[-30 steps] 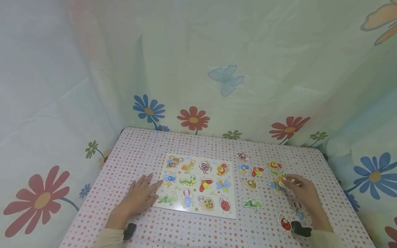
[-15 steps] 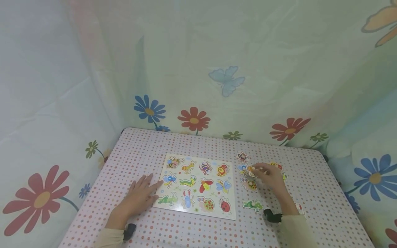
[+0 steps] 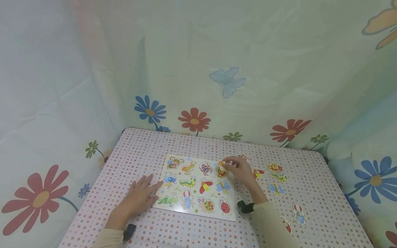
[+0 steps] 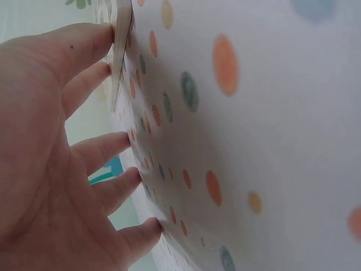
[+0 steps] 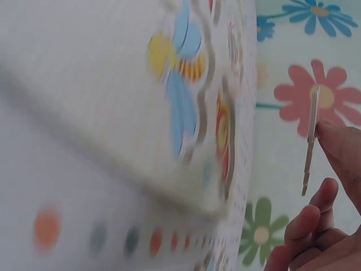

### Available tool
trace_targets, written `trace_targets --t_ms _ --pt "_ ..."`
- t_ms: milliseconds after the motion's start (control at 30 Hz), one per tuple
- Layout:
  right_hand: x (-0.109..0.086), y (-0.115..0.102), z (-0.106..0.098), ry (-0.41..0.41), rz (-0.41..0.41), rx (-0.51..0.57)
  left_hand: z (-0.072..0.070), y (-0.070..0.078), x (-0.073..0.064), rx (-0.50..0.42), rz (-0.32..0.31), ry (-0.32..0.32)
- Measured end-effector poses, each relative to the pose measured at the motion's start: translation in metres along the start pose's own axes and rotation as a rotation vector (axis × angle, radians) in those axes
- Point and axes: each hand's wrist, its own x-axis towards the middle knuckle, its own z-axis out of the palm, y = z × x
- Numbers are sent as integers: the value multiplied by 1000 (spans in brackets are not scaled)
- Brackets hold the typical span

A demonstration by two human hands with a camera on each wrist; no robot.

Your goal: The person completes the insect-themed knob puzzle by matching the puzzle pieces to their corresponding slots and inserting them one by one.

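Note:
My right hand [image 3: 242, 168] pinches a thin puzzle piece [image 3: 221, 165] with an orange-striped insect on it. It holds the piece over the upper right corner of the insect puzzle board [image 3: 217, 215], overlapping the red and yellow insect picture there. In the right wrist view the piece [image 5: 311, 144] shows edge-on between thumb and fingers, raised above the board. My left hand [image 3: 141, 196] lies spread at the board's left side; in the left wrist view its thumb and index fingertips meet the board's edge [image 4: 120, 56], while the other fingertips rest on the dotted tabletop.
Right of the board lie several loose insect pieces, among them a blue-winged bee [image 3: 276, 189], a stag beetle [image 3: 299, 215] and a ladybug [image 3: 286, 225], partly covered by the sleeve. A flower-printed curtain [image 3: 173, 79] hangs behind the dotted table [image 3: 139, 144].
My right hand has picked up the striped insect piece from the loose pieces and carried it left to the board's upper right corner. The left hand has stayed in place.

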Motion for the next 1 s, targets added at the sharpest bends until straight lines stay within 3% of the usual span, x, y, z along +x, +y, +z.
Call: trace_targets --t_ms 133,467,1000 --pt "12 -16 22 -32 -21 -37 1 -1 0 0 0 4" --pt "29 -48 66 -99 -77 -14 2 -2 1 -9 -4 -2" --pt "40 -58 105 -178 -26 -52 2 -3 1 -22 -9 -14"
